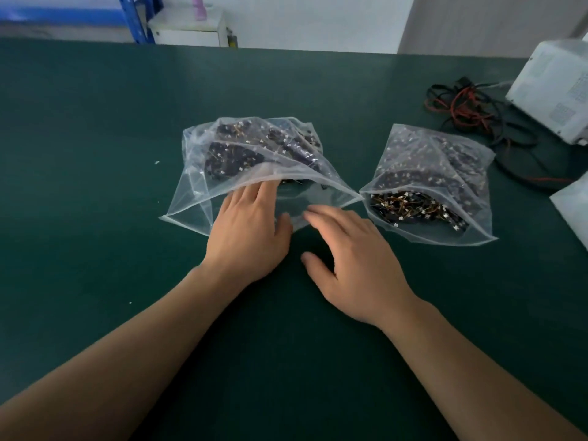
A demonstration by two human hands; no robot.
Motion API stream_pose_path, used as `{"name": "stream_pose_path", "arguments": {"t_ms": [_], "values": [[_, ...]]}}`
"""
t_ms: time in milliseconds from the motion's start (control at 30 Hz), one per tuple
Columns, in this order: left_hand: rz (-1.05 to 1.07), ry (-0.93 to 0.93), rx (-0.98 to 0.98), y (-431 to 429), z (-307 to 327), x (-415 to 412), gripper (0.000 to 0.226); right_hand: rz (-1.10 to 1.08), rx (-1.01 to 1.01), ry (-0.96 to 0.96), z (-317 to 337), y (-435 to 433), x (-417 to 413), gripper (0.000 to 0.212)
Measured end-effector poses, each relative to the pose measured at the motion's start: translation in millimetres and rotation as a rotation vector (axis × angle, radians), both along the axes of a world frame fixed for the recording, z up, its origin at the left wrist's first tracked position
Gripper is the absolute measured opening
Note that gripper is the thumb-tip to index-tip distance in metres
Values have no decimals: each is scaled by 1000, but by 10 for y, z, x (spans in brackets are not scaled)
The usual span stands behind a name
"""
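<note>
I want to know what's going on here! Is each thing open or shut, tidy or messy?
Left bag: mouth open, full of small parts.
Right bag: mouth open, parts showing at the opening.
Left hand: fingers straight, reaching inside left bag.
Right hand: fingers relaxed, by left bag's mouth.
Cables: tangled.

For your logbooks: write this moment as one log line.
left hand: in left bag; right hand: at its mouth; right bag: untouched

The clear plastic bag (197,186) lies flat on the green desk (95,122), mouth gaping at its near end, with dark wired components (235,157) heaped at its far end.
</note>
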State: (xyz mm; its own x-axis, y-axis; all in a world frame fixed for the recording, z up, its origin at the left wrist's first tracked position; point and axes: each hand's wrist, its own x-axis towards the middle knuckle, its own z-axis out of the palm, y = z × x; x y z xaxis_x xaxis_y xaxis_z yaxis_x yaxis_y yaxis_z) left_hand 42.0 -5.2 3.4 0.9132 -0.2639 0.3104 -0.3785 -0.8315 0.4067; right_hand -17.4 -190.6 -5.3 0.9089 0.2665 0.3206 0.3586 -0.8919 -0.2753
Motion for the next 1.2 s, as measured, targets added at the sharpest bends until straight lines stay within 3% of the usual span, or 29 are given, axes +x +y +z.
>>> {"name": "stream_pose_path", "arguments": {"t_ms": [133,267,433,533,667,767,867,967,1100,1200], "values": [[42,1,77,-123,42,336,50,-40,-63,40,12,41,-42,58],[38,39,123,-320,-78,611,80,-24,-54,90,-16,26,-14,50],[295,159,73,-409,-222,762,106,-34,-50,92,-33,27,-30,46],[288,149,131,-328,-232,860,102,-28,-60,88,-35,48,-5,42],[89,71,212,-386,-177,933,84,-35,-45,89,-26,67,-3,41],[100,116,232,-303,-37,966,65,-32,-10,99,-30,54,8,41],[137,2,251,-238,-27,892,46,-28,1,103,-33,44,0,40],[263,-89,236,-203,-85,1043,61,-24,6,98,-36,48,0,40],[282,106,384,-202,-30,1207,72,-25,7,113,-38,41,8,39],[238,150,289,-230,-20,1014,72,-23,7,120,-30,33,-6,39]]}}
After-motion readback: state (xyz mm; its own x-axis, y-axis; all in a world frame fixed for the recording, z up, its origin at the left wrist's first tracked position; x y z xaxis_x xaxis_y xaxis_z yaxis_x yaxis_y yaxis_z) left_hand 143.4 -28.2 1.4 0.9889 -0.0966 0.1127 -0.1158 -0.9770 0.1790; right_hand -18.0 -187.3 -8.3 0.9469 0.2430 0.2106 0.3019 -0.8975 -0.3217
